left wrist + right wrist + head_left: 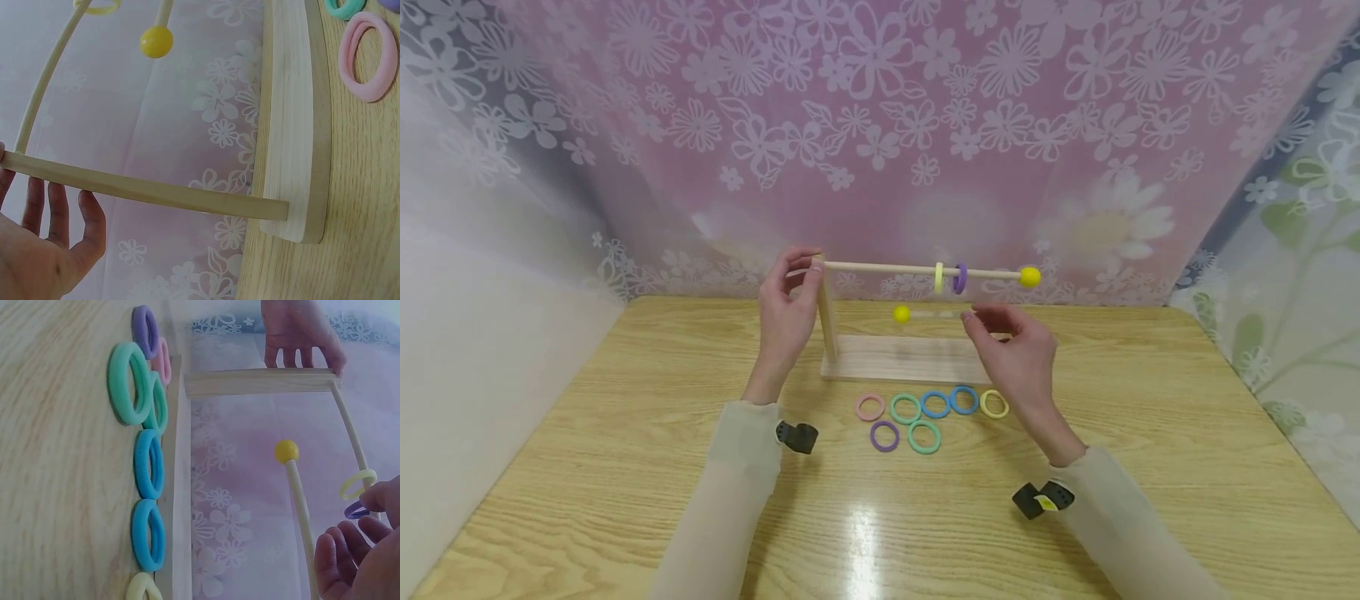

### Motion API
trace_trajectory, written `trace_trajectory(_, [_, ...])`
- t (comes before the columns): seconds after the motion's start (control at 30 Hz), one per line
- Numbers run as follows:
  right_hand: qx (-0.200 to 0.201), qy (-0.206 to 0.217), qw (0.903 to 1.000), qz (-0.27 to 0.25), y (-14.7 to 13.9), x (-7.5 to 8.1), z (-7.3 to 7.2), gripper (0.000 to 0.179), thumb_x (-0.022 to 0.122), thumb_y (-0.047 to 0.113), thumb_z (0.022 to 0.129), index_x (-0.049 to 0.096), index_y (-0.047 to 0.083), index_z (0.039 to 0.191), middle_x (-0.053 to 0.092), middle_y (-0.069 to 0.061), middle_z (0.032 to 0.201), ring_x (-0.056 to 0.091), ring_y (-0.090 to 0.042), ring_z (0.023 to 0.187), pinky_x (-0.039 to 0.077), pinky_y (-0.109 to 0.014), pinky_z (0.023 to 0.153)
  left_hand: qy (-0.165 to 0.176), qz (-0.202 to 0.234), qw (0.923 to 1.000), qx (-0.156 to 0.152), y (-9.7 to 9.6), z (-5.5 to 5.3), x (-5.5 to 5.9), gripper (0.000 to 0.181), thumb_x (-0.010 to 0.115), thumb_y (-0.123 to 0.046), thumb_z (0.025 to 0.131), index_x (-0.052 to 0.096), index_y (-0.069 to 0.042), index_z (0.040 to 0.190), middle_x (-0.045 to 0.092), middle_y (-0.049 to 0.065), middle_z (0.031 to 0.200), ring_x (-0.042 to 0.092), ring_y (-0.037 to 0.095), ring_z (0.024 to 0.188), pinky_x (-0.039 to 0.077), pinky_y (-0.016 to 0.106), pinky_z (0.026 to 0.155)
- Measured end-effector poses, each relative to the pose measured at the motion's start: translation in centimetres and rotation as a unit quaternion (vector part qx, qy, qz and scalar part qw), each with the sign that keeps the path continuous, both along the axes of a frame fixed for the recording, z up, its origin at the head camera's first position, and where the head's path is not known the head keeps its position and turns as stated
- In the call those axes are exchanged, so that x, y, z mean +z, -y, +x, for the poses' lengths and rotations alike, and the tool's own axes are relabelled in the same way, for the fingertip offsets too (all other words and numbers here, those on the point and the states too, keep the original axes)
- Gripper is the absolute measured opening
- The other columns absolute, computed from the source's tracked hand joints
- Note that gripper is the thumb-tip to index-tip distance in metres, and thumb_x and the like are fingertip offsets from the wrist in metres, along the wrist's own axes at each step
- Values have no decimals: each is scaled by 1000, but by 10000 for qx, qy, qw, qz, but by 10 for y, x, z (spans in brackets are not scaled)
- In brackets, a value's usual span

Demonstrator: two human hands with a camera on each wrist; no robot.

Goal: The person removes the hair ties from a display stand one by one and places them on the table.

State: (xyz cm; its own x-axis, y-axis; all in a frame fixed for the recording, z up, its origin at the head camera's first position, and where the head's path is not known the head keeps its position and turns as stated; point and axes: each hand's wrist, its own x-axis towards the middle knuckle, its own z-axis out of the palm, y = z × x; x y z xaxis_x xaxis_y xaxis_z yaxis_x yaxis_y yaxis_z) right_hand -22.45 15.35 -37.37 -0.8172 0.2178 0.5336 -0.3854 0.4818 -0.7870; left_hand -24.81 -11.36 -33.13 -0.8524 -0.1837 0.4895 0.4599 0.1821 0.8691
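A wooden stand point(895, 358) has an upright post point(144, 187) at its left end, and my left hand point(788, 304) grips that post near its top, fingers on one side and thumb at the end. On the upper rod point(880, 268) hang a yellow hair tie point(938, 277) and a purple hair tie point(960, 279). My right hand point(1017, 346) is just below them, beside the lower rod point(301, 519). Its thumb and fingers are bent loosely and apart in the right wrist view, with nothing visible between them. The right hand hides the stand's right end.
Several hair ties lie before the base: pink point(870, 407), green point(906, 409), blue point(936, 405), yellow point(995, 404) and purple point(884, 436) among them. Yellow balls cap the upper rod point(1030, 277) and lower rod point(901, 314). A flowered curtain point(880, 167) hangs behind the table point(662, 500).
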Motion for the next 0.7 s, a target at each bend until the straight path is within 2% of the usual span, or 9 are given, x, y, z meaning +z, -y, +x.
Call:
trace_trajectory(0.27, [185,-327,9988,-307,5,7,-6,19,80,19,90,78,5,103,78,-12,96,65,9,76,51,-10,62,-23,10,10000,-13,1,0,0,26,57,-11,104,63,2,125,62,25,121,61,29,106,50,22,82])
trace_trajectory(0.47, [184,-410,9978,-491,11,8,-11,20,79,19,90,78,4,103,78,-13,96,65,5,76,52,-10,62,-22,21,10000,-50,1,0,0,26,56,-11,104,62,2,126,61,24,122,60,28,107,51,26,84])
trace_trajectory(0.7, [138,-456,9965,-682,17,10,-15,17,80,17,89,78,5,101,78,-14,93,66,3,75,52,-11,62,-27,63,10000,-13,0,0,0,25,57,-10,104,63,2,125,62,24,121,61,29,106,50,23,83])
